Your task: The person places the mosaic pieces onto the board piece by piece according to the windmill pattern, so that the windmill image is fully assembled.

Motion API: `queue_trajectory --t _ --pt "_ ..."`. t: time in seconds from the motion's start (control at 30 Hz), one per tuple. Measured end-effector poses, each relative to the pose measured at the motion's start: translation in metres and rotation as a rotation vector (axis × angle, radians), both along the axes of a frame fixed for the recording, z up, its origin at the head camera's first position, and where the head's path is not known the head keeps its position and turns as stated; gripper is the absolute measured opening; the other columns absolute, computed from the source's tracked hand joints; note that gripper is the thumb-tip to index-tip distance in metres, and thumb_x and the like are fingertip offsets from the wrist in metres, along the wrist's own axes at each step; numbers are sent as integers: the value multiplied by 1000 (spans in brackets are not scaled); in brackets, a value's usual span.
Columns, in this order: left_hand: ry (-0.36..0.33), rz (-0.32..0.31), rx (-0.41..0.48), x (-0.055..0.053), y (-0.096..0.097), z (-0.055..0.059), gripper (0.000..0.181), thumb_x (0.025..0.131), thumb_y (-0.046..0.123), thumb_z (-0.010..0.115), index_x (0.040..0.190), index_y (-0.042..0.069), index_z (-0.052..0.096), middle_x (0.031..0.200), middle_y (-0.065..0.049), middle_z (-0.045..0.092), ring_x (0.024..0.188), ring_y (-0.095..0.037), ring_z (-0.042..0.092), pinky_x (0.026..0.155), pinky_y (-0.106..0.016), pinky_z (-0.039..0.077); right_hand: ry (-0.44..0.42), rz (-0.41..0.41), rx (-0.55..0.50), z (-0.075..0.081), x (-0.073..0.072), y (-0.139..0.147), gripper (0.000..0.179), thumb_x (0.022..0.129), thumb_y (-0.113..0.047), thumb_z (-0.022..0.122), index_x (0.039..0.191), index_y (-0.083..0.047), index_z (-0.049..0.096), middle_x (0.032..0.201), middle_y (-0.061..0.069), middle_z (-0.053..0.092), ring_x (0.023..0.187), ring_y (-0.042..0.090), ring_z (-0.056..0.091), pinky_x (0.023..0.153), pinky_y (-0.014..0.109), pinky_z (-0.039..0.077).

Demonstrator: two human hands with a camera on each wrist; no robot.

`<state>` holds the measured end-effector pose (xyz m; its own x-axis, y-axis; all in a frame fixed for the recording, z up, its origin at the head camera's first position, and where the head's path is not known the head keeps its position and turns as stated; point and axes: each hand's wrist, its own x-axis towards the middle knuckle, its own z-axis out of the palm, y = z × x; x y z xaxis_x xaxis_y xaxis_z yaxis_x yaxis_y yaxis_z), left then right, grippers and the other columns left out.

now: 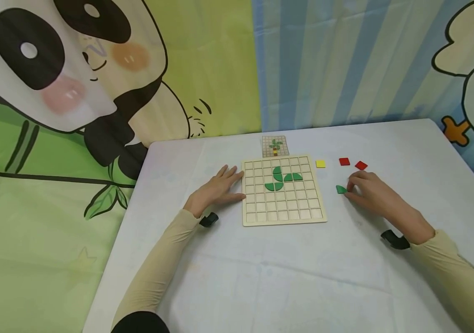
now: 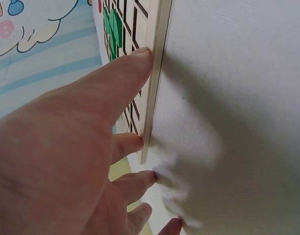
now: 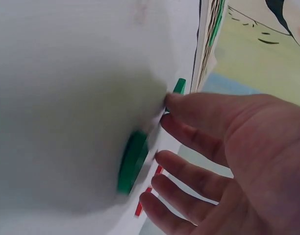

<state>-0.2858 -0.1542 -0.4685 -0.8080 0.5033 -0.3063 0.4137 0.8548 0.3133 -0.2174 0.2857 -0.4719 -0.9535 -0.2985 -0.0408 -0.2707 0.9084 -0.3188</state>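
A square wooden grid board (image 1: 270, 208) lies on the white table, with several green quarter-circle tiles (image 1: 297, 176) set in its cells. My left hand (image 1: 219, 187) rests at the board's left edge; in the left wrist view its thumb (image 2: 140, 56) touches the rim, fingers spread. To the right of the board, my right hand (image 1: 367, 194) pinches a green quarter-circle tile (image 1: 340, 189) between thumb and index finger. The right wrist view shows that tile (image 3: 180, 85) at the fingertips, and another green tile (image 3: 133, 161) on the table below the hand.
A small pattern card (image 1: 267, 150) with a matching grid lies behind the board. A yellow square tile (image 1: 320, 163) sits off its upper right corner. Two red square tiles, one nearer the yellow (image 1: 344, 161) and one by my right hand (image 1: 360, 165), lie further right.
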Motion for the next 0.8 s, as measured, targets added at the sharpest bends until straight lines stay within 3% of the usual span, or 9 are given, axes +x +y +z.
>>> queue_trajectory --t 0.2,0.43,0.8 --pt "4 -1 1 -2 -1 -3 86 95 61 57 162 22 20 170 -9 10 158 -34 -3 127 -53 14 -9 11 -28 1 -12 -13 14 91 -12 72 101 -3 67 118 24 60 110 40 53 95 57 49" --pt "-5 -1 15 -2 -1 -4 86 95 61 57 162 23 20 171 -8 9 158 -32 -5 127 -53 13 -44 29 -73 1 -12 -13 31 92 -14 71 120 -2 67 130 25 55 123 43 47 103 62 45" --pt "1 -11 3 -3 -2 -4 86 95 62 57 162 22 20 171 -8 9 158 -34 -4 127 -53 14 12 68 -100 -5 -12 -16 30 92 -14 73 118 -2 68 126 22 59 123 41 49 103 60 45"
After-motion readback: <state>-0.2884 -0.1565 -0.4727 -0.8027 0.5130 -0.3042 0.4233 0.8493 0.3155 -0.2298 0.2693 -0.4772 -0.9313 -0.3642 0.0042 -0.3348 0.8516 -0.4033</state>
